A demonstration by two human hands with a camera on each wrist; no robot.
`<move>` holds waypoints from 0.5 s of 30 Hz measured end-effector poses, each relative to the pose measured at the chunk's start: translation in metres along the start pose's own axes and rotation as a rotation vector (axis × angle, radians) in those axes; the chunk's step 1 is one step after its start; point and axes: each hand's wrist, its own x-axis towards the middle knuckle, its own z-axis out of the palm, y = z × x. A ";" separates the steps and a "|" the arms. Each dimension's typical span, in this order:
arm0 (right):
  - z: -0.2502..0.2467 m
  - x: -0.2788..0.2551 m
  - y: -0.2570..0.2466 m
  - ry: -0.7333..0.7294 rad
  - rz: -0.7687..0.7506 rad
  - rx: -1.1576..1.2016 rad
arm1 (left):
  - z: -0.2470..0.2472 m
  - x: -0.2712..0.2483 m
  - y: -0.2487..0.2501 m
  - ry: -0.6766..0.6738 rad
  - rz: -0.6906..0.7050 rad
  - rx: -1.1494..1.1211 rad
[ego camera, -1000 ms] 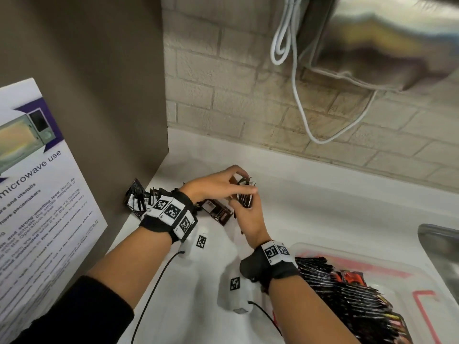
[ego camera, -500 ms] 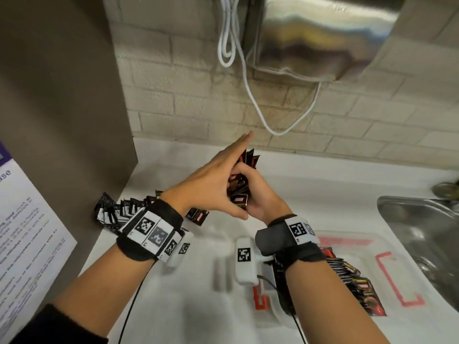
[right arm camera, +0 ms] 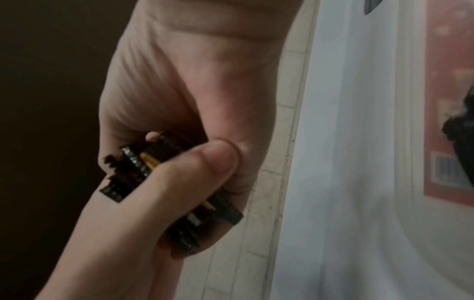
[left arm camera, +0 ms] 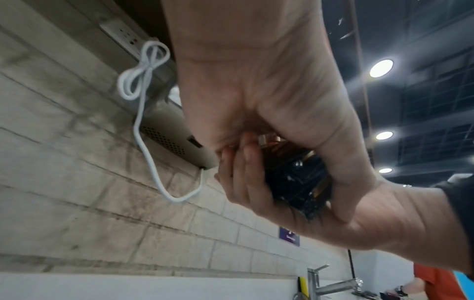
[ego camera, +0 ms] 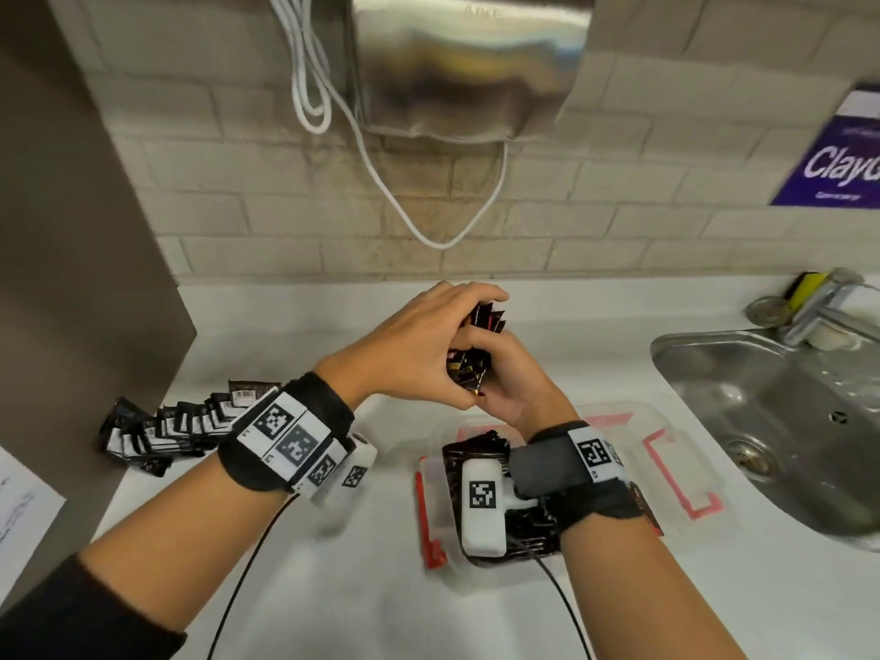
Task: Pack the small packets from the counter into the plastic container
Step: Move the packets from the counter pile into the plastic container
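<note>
A bundle of small packets (ego camera: 471, 359), too many to count, is being held above the counter (ego camera: 295, 588). Left hand (ego camera: 414, 354) and right hand (ego camera: 509, 383) are both curling fingers around it. One plastic container (ego camera: 676, 464) is sitting below, more packets inside; another row of packets (ego camera: 181, 426) is lying at left.

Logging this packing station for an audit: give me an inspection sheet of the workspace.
Surface: white counter.
Job's things: bundle of packets held above counter; loose packets by left wall; plastic container partly filled.
Clutter: nothing seen.
Grippers: left hand and right hand both grip the bundle.
Cables: white cord on wall; black wrist cable.
Surroundings: brick wall, sink, faucet.
</note>
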 end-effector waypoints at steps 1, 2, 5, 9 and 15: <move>-0.008 -0.006 -0.005 -0.008 -0.028 0.035 | 0.003 0.008 0.006 0.003 0.019 0.016; -0.015 -0.011 -0.011 -0.013 -0.048 0.078 | 0.007 0.016 0.012 0.008 0.040 0.027; -0.040 -0.027 -0.029 -0.013 -0.121 0.203 | 0.018 0.040 0.030 0.019 0.086 0.009; -0.071 -0.046 -0.040 0.070 -0.132 0.142 | 0.043 0.064 0.046 -0.036 0.096 -0.042; -0.119 -0.060 -0.030 0.320 -0.150 0.041 | 0.090 0.071 0.062 -0.014 -0.001 0.087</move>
